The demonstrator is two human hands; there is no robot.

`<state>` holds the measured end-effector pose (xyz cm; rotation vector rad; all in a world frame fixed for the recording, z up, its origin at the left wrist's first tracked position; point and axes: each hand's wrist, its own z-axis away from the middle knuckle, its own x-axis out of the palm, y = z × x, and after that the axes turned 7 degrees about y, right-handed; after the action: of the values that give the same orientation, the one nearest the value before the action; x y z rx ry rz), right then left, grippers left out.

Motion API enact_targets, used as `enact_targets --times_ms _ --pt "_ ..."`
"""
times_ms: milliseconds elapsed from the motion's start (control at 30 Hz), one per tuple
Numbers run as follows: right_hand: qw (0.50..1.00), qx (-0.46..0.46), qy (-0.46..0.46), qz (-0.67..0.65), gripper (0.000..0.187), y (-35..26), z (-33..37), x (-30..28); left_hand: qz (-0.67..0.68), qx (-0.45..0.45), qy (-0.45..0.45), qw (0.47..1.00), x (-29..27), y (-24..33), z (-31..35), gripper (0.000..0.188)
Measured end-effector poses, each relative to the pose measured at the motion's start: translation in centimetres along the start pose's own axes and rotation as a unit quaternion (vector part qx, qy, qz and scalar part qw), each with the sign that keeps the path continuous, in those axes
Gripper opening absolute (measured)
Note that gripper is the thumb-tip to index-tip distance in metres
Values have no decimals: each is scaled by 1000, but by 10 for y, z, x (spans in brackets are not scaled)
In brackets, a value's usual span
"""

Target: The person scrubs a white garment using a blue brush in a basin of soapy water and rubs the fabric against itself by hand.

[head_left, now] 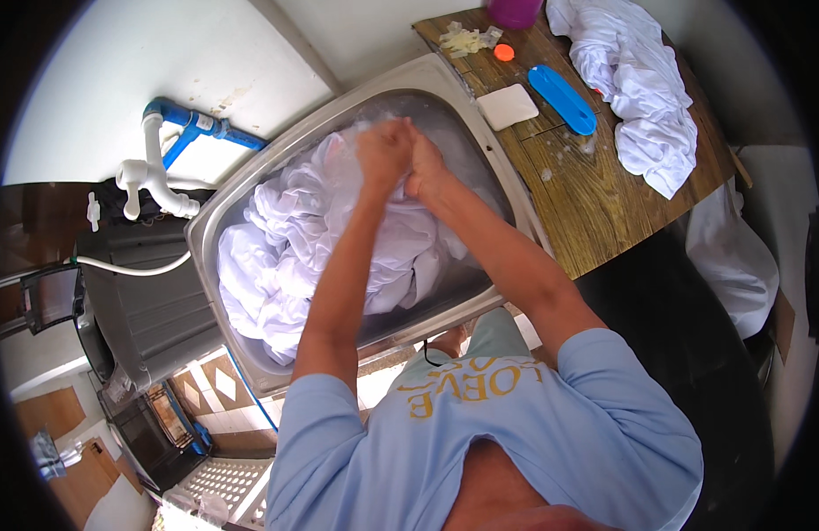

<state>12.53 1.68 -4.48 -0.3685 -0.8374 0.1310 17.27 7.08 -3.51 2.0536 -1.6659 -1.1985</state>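
Note:
A heap of wet white cloth (285,212) fills much of the metal sink (535,226), with murky grey water around it. At the sink's far end, my left hand (385,152) is closed in a fist and slightly blurred, with the cloth bunched against it. Pressed up to it, my right hand (425,166) has its fingers curled in, gripping the same cloth. The folds between the two hands are mostly hidden by my fingers.
Right of the sink, a wooden-topped counter (595,208) holds a blue long-backed brush-like piece (562,99), a pale square block (507,106), an orange cap (504,52), another white cloth (653,115) and a purple container (514,11). A white tap (133,177) juts out at left.

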Motion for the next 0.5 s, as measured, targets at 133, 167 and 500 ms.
enact_targets --times_ms 133,167,500 --pt "999 30 11 20 37 -5 10 8 23 -87 -8 996 -6 -1 -5 25" --pt "979 4 -181 -95 33 -4 -29 -33 25 -4 -6 1000 11 29 3 26" --pt "972 -6 -237 -5 33 -11 -16 -26 65 -39 -21 997 9 30 6 29"
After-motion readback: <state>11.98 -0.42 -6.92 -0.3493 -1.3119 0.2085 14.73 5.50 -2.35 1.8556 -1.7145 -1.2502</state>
